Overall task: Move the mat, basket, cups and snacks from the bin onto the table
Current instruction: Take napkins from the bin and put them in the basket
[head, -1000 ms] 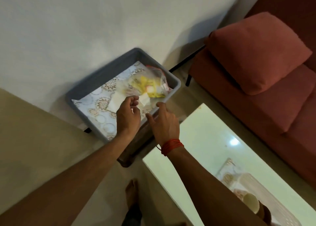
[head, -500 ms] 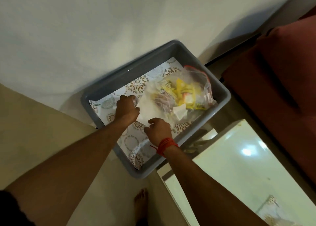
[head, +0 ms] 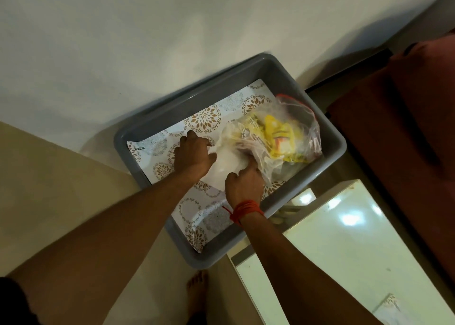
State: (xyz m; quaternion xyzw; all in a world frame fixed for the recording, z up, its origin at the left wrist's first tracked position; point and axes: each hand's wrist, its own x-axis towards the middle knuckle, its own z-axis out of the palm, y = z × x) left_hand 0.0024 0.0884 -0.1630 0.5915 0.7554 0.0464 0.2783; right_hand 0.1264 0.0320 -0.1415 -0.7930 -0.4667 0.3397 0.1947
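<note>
From the head view, a grey plastic bin (head: pixel 330 132) sits on the pale floor (head: pixel 49 177) against a white wall (head: pixel 172 29), lined with a floral mat (head: pixel 204 121). Just beside it stands a glossy white table (head: pixel 344 246), with a dark red sofa (head: pixel 406 127) beyond. Both hands are down in the bin, close together: the left hand (head: pixel 193 153) and right hand (head: pixel 243 183) each press on a white paper sheet (head: pixel 225 164) beside a clear snack bag (head: pixel 278 137); whether either actually pinches it, I cannot tell. A red thread (head: pixel 246 207) circles the right wrist.
</note>
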